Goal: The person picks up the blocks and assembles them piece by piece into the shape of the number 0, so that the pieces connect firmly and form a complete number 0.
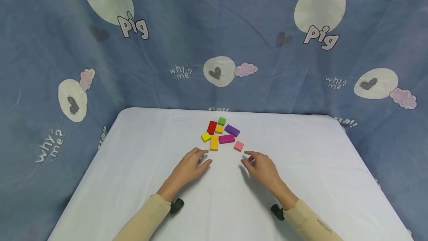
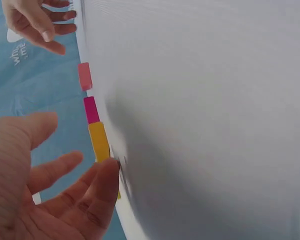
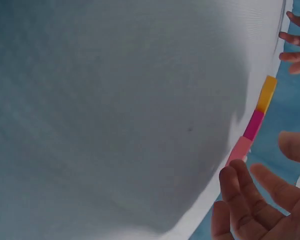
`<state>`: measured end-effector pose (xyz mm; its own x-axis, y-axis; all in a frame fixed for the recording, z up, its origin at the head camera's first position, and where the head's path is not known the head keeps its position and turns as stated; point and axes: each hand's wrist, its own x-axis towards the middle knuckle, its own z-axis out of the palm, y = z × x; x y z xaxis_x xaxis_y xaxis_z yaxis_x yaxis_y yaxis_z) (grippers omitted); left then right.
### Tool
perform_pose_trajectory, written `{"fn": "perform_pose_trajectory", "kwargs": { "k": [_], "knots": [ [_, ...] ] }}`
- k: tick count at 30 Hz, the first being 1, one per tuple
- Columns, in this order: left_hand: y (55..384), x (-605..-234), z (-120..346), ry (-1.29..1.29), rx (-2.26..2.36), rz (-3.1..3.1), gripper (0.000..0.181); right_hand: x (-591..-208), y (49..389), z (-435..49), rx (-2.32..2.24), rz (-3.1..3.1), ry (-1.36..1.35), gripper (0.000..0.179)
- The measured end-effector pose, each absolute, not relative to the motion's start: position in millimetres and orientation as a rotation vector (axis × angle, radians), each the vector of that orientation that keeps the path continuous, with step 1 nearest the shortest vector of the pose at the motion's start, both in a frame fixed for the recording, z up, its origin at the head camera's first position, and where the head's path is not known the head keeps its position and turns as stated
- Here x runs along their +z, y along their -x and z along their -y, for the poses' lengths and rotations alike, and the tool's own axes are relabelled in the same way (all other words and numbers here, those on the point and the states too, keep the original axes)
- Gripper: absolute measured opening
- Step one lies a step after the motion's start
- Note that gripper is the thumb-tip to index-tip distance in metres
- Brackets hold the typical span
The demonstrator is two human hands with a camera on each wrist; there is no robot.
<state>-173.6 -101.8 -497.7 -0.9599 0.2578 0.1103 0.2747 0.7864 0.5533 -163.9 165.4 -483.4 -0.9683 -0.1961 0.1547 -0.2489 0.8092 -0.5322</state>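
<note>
Several small coloured blocks lie in a loose cluster on the white table. Nearest the person are an orange-yellow block (image 1: 214,143), a magenta block (image 1: 226,139) and a pink block (image 1: 239,146). Behind them sit a yellow block (image 1: 206,137), a red block (image 1: 211,127), a small orange block (image 1: 219,129), a green block (image 1: 221,121) and a purple block (image 1: 232,130). My left hand (image 1: 191,166) hovers just left of the orange-yellow block, thumb and fingers apart, holding nothing. To the right, my right hand (image 1: 262,168) is close to the pink block, fingers loosely bent around nothing.
A white cloth covers the table (image 1: 133,151). Behind and beside it hangs a blue printed curtain (image 1: 187,29). A dark wrist camera (image 1: 177,206) sits under the left wrist, and another dark camera (image 1: 277,212) under the right.
</note>
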Motion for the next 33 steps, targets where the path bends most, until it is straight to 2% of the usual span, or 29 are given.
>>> {"fn": "perform_pose_trajectory", "kwargs": {
  "k": [14, 33],
  "knots": [
    [213.3, -502.5, 80.3, 0.208, -1.002, 2.911, 0.036, -484.7, 170.7, -160.8, 0.898, 3.002, -0.232, 0.035],
    [227.9, -497.3, 60.3, 0.088, -0.985, 2.92, 0.03, -486.2, 171.6, -162.0, 0.84, 3.032, -0.187, 0.037]
  ]
}}
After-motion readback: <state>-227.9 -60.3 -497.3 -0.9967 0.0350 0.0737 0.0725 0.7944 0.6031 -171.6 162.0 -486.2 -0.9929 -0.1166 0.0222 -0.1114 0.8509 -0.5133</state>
